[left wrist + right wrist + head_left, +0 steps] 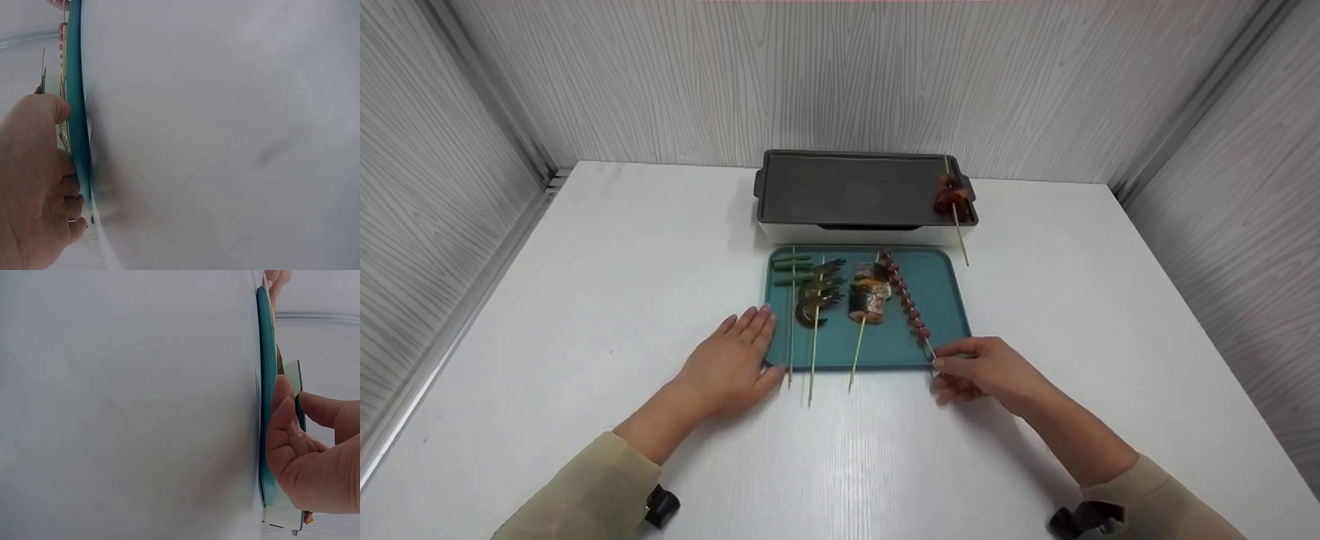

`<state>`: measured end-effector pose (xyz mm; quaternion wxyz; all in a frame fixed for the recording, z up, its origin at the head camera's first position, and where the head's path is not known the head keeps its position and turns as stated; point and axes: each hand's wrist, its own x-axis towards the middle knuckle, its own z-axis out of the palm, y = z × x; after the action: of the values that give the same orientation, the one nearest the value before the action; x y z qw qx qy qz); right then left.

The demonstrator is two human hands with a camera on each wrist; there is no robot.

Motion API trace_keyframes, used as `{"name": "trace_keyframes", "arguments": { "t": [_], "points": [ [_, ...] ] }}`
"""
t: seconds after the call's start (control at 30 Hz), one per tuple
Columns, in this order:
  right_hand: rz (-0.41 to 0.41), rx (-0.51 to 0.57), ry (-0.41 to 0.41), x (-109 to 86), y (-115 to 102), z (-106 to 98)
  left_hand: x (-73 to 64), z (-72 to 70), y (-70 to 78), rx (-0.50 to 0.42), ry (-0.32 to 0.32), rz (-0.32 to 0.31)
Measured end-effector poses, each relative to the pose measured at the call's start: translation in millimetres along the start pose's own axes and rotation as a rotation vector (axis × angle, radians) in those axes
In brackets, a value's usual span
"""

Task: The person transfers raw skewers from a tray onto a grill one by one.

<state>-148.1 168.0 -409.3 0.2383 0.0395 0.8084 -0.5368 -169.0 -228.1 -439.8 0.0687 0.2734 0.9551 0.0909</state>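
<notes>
A teal tray (937, 292) lies on the table with several skewers on it. My left hand (727, 367) rests at its left edge, fingers extended; in the left wrist view the thumb (59, 109) touches the rim. At the front right corner my right hand (986, 371) pinches the stick end of a skewer of small reddish pieces (906, 300), which lies slanted on the tray. Left of it are a fish-chunk skewer (870, 296), a shrimp skewer (819, 296) and a green vegetable skewer (793, 279), their sticks reaching past the front rim.
Behind the tray stands a black grill plate (847, 187) on a white base. A skewer with dark red pieces (951, 199) lies across its right end, its stick overhanging the front. Wood-grain panels (840, 75) enclose the white table (622, 247) at the back and sides.
</notes>
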Motion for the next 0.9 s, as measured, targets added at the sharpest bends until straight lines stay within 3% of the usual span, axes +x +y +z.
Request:
{"name": "trace_keyframes", "arguments": {
  "t": [0.37,0.9],
  "points": [
    [-0.036,0.001,-0.001,-3.9,-5.6,2.0,-0.4,-0.7,0.3,-0.003,-0.001,0.006],
    [-0.076,0.038,0.027,-25.6,-13.7,-9.7,0.9,-1.2,1.5,0.003,-0.005,-0.004]
  ]
}}
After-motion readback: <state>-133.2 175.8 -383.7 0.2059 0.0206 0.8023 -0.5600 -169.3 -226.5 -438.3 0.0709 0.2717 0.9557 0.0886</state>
